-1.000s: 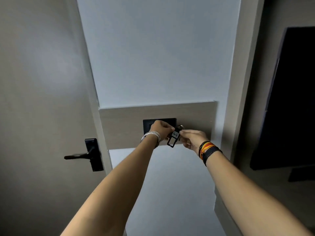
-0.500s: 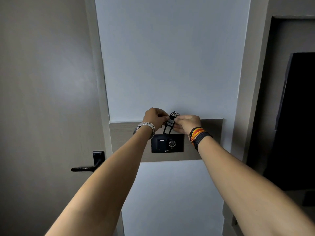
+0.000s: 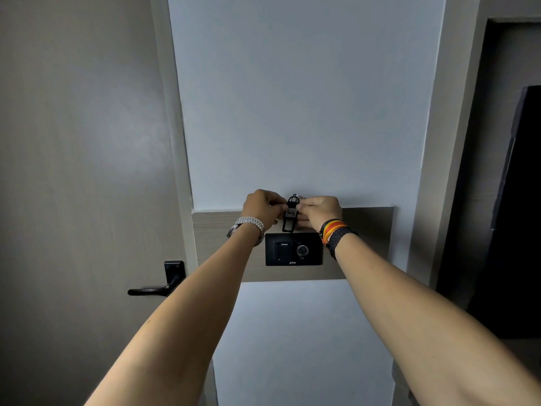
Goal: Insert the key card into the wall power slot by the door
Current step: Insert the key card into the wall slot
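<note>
A black key card tag (image 3: pixel 290 213) with a small white number label and a metal ring on top hangs upright between my two hands. My left hand (image 3: pixel 262 207), with a silver watch at the wrist, pinches its left side. My right hand (image 3: pixel 319 210), with woven bracelets at the wrist, pinches its right side. The tag's lower end sits just above the black wall power slot panel (image 3: pixel 293 249), which is mounted on a wooden strip (image 3: pixel 369 230) and shows a slot on its left and a round dial on its right.
A grey door (image 3: pixel 82 171) with a black lever handle (image 3: pixel 158 288) stands to the left of the pale wall (image 3: pixel 301 98). A dark opening with a black panel (image 3: pixel 515 200) lies to the right.
My view tilted up, so the panel slid lower in frame. Both hands lifted the tag from in front of the panel to just above it.
</note>
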Demonstrator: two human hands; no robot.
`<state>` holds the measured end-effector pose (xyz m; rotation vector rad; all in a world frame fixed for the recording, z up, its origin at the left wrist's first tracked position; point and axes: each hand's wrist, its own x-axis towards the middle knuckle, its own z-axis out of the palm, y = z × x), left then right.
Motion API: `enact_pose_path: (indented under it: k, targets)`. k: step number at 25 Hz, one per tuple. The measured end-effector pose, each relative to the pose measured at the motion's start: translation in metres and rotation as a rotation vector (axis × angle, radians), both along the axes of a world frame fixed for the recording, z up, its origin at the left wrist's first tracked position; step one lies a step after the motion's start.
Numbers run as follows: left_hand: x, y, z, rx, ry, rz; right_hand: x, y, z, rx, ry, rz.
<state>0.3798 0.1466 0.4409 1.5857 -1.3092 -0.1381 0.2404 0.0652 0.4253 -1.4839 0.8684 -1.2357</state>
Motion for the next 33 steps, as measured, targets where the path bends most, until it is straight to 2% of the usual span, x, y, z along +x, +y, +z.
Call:
enact_pose_path:
  k: [20, 26, 33]
  targets:
    - [0.017, -0.001, -0.043, 0.045, 0.085, 0.003, 0.014, 0.0, -0.034, -0.023, 0.123, 0.033]
    - [0.018, -0.001, -0.054, 0.092, 0.052, 0.024, 0.014, 0.001, -0.041, -0.078, 0.244, -0.008]
    - [0.021, 0.001, -0.06, 0.072, 0.048, 0.033, 0.017, 0.002, -0.048, -0.068, 0.242, -0.009]
